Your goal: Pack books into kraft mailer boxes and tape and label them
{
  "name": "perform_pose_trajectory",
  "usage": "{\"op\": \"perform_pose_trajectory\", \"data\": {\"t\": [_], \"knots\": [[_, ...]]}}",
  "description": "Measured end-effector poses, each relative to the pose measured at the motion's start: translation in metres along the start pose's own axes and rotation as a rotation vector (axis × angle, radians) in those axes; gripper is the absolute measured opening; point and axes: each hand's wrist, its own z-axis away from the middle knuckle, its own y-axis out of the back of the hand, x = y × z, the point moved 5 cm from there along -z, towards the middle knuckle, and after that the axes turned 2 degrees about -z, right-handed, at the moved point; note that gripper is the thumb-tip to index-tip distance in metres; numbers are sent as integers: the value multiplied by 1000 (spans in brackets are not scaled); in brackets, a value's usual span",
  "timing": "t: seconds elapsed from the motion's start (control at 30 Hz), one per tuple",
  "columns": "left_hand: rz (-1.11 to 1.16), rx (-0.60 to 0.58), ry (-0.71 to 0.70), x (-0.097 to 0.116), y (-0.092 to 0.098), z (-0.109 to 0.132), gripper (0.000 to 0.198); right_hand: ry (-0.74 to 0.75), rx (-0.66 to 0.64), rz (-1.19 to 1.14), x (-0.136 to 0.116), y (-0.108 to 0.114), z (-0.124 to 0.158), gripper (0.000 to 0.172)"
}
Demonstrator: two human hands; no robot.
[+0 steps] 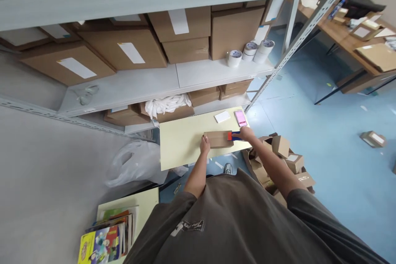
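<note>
Lying between left hand (204,145) gripping it and right hand (246,134) gripping red-blue tool (229,136): cardboard box (218,140).

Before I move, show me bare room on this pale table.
Widest: the left of the table, up to the left hand. A narrow strip lies between brown box and white slab. Crowded: the right end, with phone, blue tool and right hand.

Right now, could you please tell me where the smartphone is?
In the head view, the smartphone lies near the right end of the cream table, beyond the right hand, right of a flat white object.
</note>
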Motion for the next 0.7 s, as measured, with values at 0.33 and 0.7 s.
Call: {"op": "perform_pose_trajectory", "data": {"t": [0.33,0.7], "knots": [[46,17,-37,-7,13,-7,55,-110,24,-8,83,-11,12,76],[195,118,-72,-27,92,-12,44,61,73,-51,-88,25,19,74]]}}
